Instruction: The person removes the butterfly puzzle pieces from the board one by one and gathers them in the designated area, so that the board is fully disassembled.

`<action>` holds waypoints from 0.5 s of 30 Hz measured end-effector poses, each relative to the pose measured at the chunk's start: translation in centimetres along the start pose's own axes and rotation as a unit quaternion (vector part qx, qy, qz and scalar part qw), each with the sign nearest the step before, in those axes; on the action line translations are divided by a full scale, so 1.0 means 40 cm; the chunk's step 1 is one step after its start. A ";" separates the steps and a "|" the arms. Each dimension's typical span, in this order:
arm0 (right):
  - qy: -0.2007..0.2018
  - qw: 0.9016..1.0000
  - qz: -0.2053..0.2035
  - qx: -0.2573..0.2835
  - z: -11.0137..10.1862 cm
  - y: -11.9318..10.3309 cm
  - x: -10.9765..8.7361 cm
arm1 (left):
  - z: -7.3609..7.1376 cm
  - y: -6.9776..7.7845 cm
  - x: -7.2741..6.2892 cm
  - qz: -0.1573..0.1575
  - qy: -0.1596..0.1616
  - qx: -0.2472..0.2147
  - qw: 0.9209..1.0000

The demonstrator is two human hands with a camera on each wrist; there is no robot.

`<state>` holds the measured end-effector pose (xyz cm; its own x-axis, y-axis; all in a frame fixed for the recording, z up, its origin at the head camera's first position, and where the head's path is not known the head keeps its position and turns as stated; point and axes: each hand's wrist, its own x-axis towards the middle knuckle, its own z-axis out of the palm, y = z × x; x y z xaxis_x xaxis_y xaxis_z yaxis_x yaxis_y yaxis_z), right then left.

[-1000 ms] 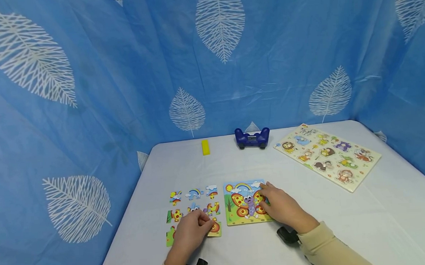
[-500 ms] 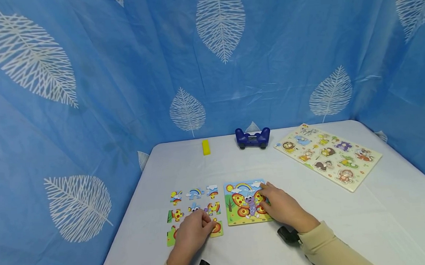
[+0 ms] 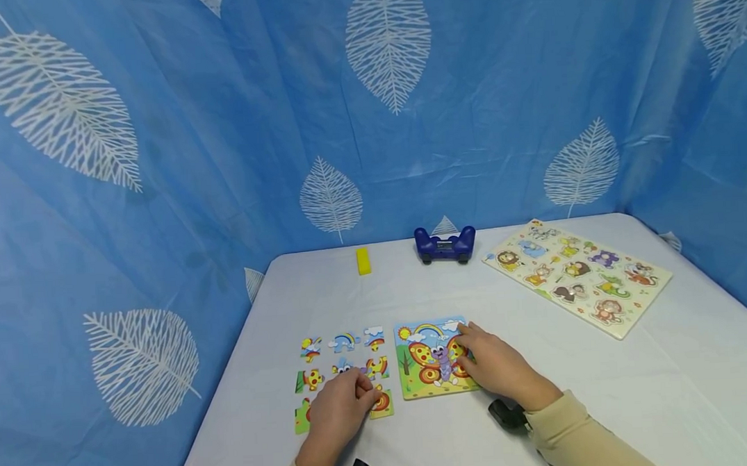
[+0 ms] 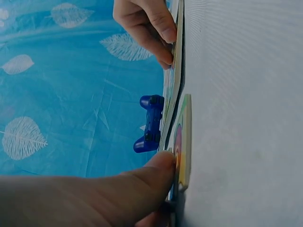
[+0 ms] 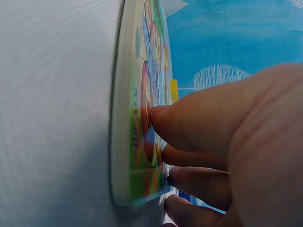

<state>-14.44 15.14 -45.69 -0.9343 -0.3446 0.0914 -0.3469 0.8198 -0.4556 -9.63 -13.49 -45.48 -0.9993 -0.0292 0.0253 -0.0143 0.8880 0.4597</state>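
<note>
My left hand [image 3: 339, 408] is over a group of loose jigsaw pieces, its fingers loosely bent. Its thumb tip touches the lower right corner piece [image 3: 382, 403], which has a red and orange swirl; the left wrist view shows this corner piece [image 4: 185, 142] edge-on, lying on the table. Some pieces are hidden under this hand. To the right lies a square butterfly puzzle board [image 3: 416, 378] with a complete picture. My right hand [image 3: 500, 368] rests its thumb and fingers on the board's right side. In the right wrist view the thumb [image 5: 165, 120] touches the board's printed face.
Other jigsaw pieces lie in rows, such as a rainbow piece [image 3: 343, 342] and a green tree piece [image 3: 308, 380]. Behind them are a yellow block [image 3: 363, 261] and a blue game controller [image 3: 446, 245]. A large animal peg puzzle [image 3: 578, 273] lies at the back right.
The corner piece and my left hand have shifted slightly right, toward the butterfly board. My right hand stays on the board. The head view has tilted a little.
</note>
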 end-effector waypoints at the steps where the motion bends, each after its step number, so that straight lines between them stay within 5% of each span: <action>1: 0.000 1.000 0.000 0.000 0.000 0.000 0.000 | 0.001 0.000 0.001 -0.001 0.001 0.000 1.000; 9: 0.019 1.000 -0.006 0.007 0.006 -0.003 -0.001 | -0.008 0.006 0.003 0.012 0.055 0.022 0.998; 15: 0.110 0.992 -0.051 -0.019 0.013 -0.011 0.005 | -0.054 0.018 0.020 0.073 0.141 0.065 0.985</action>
<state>-14.42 14.48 -45.94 -0.8879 -0.3217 0.3288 -0.4396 0.8040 -0.4005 -10.36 -13.85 -43.20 -0.9413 -0.0067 0.3375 0.1067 0.9426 0.3163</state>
